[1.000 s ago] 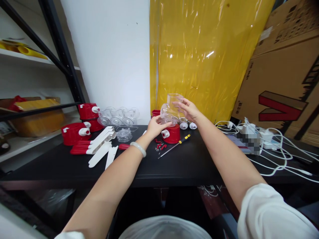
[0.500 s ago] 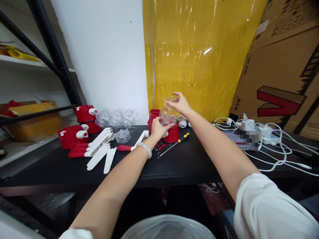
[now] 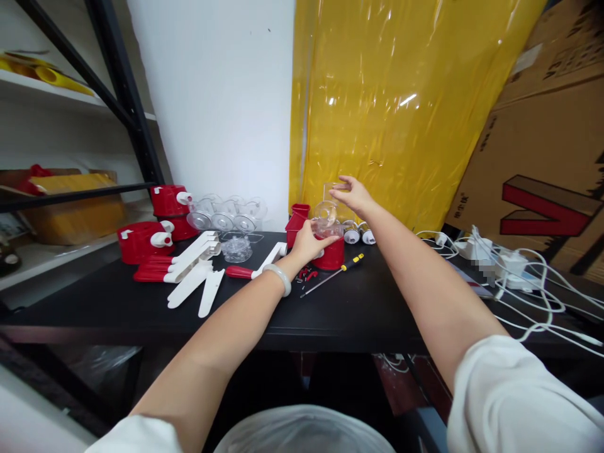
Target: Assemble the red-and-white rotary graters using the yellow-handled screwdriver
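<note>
Jar (image 3: 326, 212) stands on the red base (image 3: 334, 257) — likely light, stiff, slick, crackable. My left hand (image 3: 306, 244) holds its foot between thumb and fingers, the surest grip, I judge; my right hand (image 3: 356, 196) curls by its top — pinching or not, I can't tell.

Black tabletop (image 3: 358, 318): we note red bases (image 3: 141, 244) at left, white levers (image 3: 191, 284), clear pieces (image 3: 236, 250), a screwdriver (image 3: 346, 265) (yellow-and-black grip) beside another red base (image 3: 334, 258), white cables (image 3: 582, 338) right.
</note>
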Tool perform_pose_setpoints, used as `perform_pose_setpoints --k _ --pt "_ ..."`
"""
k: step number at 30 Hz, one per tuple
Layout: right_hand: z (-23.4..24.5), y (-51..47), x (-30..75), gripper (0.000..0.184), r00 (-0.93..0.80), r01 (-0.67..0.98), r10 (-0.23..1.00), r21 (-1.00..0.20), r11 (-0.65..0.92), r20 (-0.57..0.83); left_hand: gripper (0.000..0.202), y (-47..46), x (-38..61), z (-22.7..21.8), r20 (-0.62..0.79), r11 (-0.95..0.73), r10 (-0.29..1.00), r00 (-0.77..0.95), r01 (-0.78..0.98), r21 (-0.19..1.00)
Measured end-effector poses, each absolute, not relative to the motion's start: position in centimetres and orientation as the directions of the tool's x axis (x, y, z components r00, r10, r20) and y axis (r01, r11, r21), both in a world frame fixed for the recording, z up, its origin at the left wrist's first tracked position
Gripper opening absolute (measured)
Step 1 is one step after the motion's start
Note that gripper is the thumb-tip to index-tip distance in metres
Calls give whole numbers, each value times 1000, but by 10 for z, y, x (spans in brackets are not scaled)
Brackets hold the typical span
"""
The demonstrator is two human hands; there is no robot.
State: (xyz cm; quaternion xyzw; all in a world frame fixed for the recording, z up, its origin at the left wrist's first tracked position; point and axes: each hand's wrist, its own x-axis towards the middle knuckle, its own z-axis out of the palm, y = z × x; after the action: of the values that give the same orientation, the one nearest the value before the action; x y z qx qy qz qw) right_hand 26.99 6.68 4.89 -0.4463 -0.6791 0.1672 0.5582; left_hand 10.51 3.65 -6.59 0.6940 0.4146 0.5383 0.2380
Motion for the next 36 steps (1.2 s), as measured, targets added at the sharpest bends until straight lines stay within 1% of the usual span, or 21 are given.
perform_pose_setpoints --k 6,8,10,15,20,23,27,30,34,36 --pt "48 77 281 57 -37 400 811 -735 547 584 78 37 104 -67 570 -575 814 110 279 769" --pt "48 78 283 54 -40 401 812 -735 547 582 77 36 104 -66 574 -582 811 117 274 766" --pt "48 76 283 56 -29 434 805 -718 544 592 77 35 103 -66 581 -590 805 124 272 760" --pt "46 69 277 66 -11 510 777 -665 545 629 81 33 103 -67 569 -578 813 123 288 764" --pt "45 60 272 68 -3 533 774 -654 537 633 83 33 104 -66 560 -567 821 112 280 775" --pt "49 52 269 71 12 587 785 -640 496 619 82 32 105 -65 555 -563 824 115 284 776" --pt "55 45 266 75 36 717 783 -562 412 621 85 24 105 -62 557 -555 823 110 361 749" --pt "58 40 265 75 53 795 753 -484 366 656 79 19 105 -59 552 -545 826 114 415 729" --pt "61 29 259 76 62 867 736 -402 295 674 71 16 103 -54 525 -532 839 145 423 733" --pt "67 26 258 73 41 882 747 -375 284 663 69 17 102 -52 514 -534 841 170 418 735"
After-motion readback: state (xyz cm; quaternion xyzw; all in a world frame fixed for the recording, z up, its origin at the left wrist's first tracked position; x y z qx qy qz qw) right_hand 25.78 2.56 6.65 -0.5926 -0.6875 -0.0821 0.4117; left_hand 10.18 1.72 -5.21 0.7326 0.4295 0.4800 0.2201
